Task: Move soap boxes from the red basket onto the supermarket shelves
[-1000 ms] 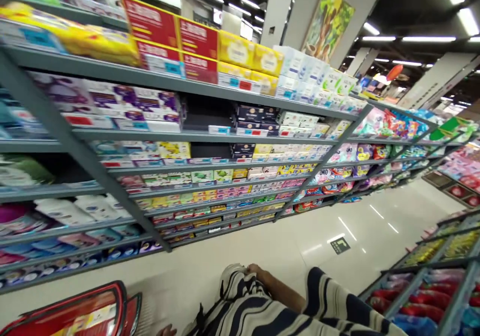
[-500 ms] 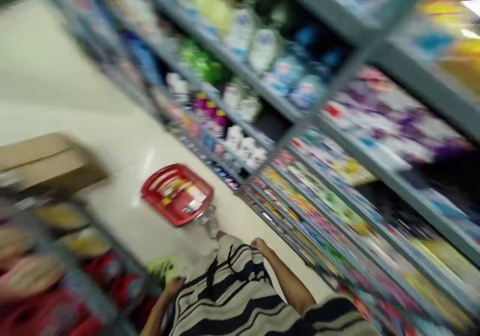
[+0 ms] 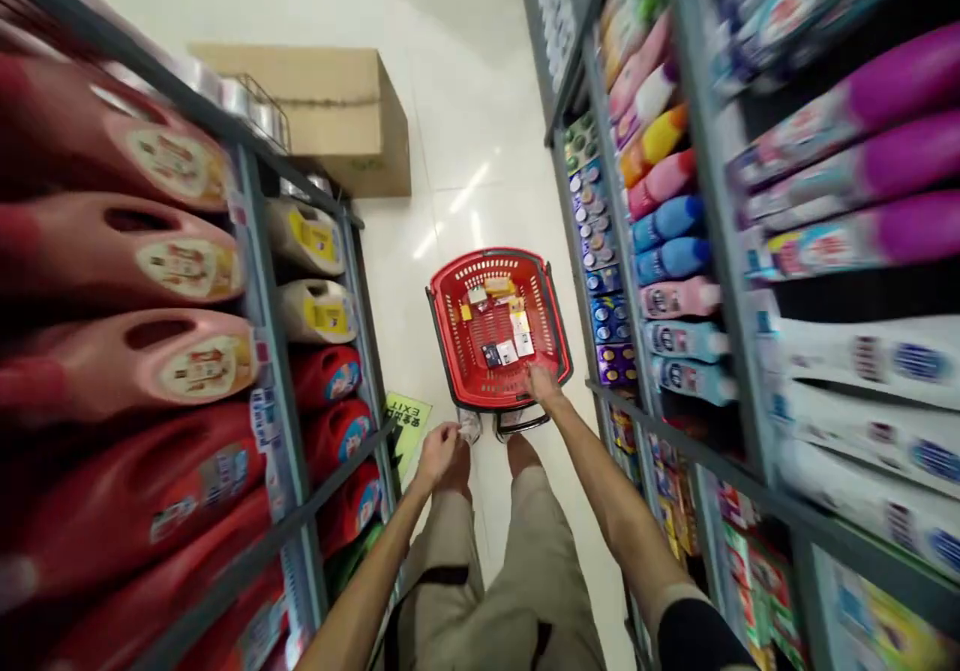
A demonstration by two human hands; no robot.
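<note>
A red shopping basket (image 3: 491, 396) sits on the floor just in front of my feet, its black handle folded down at the near side. Inside it lie several small packages, among them a white packet (image 3: 523, 341), a dark one (image 3: 490, 355) and some yellow ones (image 3: 500, 286). My right hand (image 3: 543, 387) is over the basket's near right part, by the rim; its fingers are smeared and I cannot tell whether they touch it. To the left of the basket, my left hand (image 3: 438, 453) hangs with its fingers curled together; anything inside them is hidden.
Shelves with large red and pink detergent bottles (image 3: 187, 261) rise close on my left. On the right stand shelves of purple-capped bottles (image 3: 862, 166) and white ones (image 3: 862, 361). A cardboard box (image 3: 322, 111) is ahead on the left. A green exit sign (image 3: 409, 426) marks the floor.
My view has turned and tilted down, so the basket now appears upright and central. I have bent forward, and my right hand has moved from my shirt's front to the basket's near side.
</note>
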